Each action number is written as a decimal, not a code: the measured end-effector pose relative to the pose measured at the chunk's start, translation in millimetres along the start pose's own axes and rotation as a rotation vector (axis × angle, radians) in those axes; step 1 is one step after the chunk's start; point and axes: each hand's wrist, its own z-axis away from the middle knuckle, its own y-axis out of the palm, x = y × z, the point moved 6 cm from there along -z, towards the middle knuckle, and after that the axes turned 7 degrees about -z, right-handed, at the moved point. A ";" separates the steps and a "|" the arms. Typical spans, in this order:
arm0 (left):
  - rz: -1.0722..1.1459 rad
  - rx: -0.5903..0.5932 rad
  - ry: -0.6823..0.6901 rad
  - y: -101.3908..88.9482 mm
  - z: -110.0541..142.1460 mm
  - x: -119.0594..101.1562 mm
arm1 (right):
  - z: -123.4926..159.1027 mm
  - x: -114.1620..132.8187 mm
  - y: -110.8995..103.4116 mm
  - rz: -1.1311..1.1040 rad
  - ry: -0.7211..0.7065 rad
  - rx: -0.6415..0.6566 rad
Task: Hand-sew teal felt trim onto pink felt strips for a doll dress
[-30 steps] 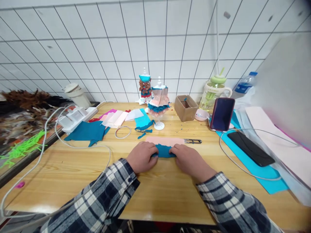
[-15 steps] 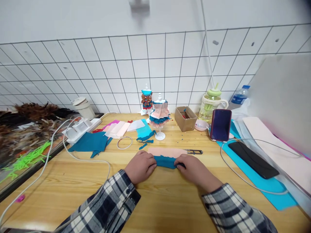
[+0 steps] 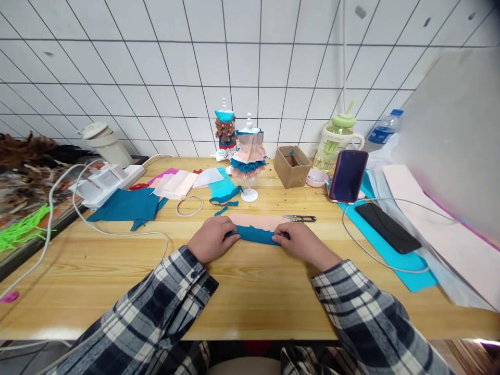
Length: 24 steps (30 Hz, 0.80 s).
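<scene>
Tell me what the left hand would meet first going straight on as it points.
First, the dark-teal rectangular paper-like strip that the left hand touches; beyond it, likely the flat pale-peach paper-like strip, though depth is unclear.

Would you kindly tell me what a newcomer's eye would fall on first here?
Likely the frilled dress on its white stand at mid-table, with a second dress behind it to the left. Nearer, the left hand and right hand hold a blue strip at its ends. Green strands lie at the far left.
</scene>
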 end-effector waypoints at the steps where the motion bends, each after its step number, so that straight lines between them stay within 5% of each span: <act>1: 0.019 -0.006 -0.007 0.6 0.2 1.4 | 0.1 1.1 0.5 0.019 -0.004 0.005; 8: 0.138 -0.003 -0.064 5.2 2.2 17.6 | 4.3 6.7 -0.1 0.252 0.001 0.003; 20: 0.063 0.068 -0.387 4.2 7.6 38.7 | 1.6 -8.1 -0.1 0.124 0.062 -0.009; 24: -0.002 -0.077 -0.362 -8.7 8.8 25.6 | 1.6 -7.7 -0.2 0.139 0.054 -0.016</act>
